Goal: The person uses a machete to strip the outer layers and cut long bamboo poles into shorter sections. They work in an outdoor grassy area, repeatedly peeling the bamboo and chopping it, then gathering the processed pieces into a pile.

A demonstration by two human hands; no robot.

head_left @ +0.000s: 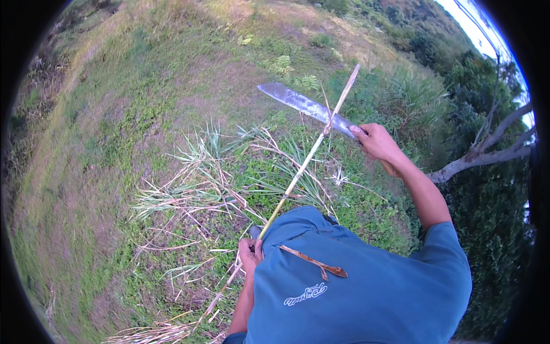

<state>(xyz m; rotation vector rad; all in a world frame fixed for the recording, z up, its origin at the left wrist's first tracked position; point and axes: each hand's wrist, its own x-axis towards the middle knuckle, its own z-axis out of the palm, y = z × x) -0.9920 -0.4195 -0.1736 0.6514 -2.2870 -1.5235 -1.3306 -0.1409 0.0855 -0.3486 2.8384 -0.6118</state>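
My right hand (pixel 375 142) is closed round the handle of a machete (pixel 303 105), its broad grey blade pointing to the upper left. The blade meets a long pale cane stalk (pixel 302 166) near a node in its upper part, where a thin strip sticks up. Down by my left side, my left hand (pixel 250 253) grips the same stalk with the fingers wrapped round it. The stalk slants from lower left to upper right, past the front of my blue shirt. A brown dry sheath piece (pixel 315 262) lies against the shirt.
Cut green leaves and tops (pixel 200 172) lie scattered on the ground ahead. A bundle of stripped stalks (pixel 154 332) rests at the lower left. A bare tree branch (pixel 487 157) reaches in from the right, before dark bushes. Grassy slope (pixel 114 143) spreads to the left.
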